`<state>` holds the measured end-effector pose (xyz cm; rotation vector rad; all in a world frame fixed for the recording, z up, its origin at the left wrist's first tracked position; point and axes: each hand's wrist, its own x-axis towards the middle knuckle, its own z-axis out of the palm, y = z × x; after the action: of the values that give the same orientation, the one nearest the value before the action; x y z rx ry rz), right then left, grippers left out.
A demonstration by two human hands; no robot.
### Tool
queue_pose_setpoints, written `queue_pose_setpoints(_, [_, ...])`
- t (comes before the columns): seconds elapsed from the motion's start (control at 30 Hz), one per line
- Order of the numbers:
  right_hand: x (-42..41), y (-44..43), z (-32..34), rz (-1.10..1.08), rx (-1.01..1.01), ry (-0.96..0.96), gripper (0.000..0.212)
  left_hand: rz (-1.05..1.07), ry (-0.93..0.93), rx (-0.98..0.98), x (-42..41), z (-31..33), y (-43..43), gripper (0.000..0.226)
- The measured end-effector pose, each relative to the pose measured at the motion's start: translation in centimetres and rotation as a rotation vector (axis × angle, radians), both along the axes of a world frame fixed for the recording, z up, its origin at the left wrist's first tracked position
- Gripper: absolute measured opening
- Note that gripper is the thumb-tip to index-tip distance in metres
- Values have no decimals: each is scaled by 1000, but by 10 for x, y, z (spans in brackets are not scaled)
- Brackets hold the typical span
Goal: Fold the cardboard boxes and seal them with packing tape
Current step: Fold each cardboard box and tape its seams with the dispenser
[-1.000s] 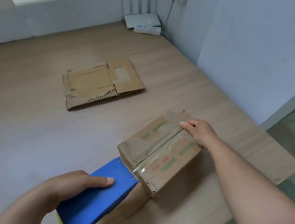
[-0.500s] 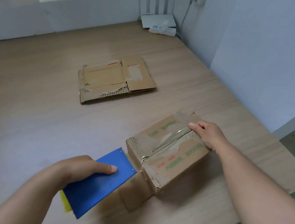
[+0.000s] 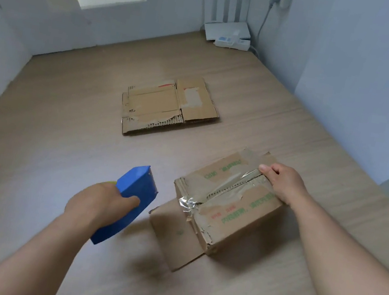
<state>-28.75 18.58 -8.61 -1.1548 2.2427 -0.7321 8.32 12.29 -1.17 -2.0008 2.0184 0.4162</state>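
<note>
Now left hand, gripping the blue plastic tape dispenser, has pulled clear of the worn brown cardboard box on the wooden tabletop, clear tape strip apparently cut; right hand grips its far edge, so this seam looks sealed.

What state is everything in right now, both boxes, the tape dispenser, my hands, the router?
box, folded up, flaps shut, tape along the seam, crumpled at the near end
flat box, lying flat on the table
dispenser, held clear of the box
left hand, grips the dispenser
right hand, holds the box's far end, thumb on the tape
router, antennas up
</note>
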Motion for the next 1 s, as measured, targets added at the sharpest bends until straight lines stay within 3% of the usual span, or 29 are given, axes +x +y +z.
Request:
queue_pose_setpoints(0.23, [33, 4, -9, -154, -12, 16, 47, -89, -84, -293, 8, -53, -1, 36])
queue_pose_setpoints(0.43, [36, 6, -4, -145, -15, 26, 47, -57, -8, -275, 11, -83, -11, 41])
queue_pose_setpoints(0.87, [14, -10, 0, -60, 21, 42, 49, 77, -84, -180, 16, -68, -10, 39])
queue_pose_setpoints(1.0, [10, -17, 3, 1, 31, 61, 50, 173, -23, -225, 1, -59, -4, 53])
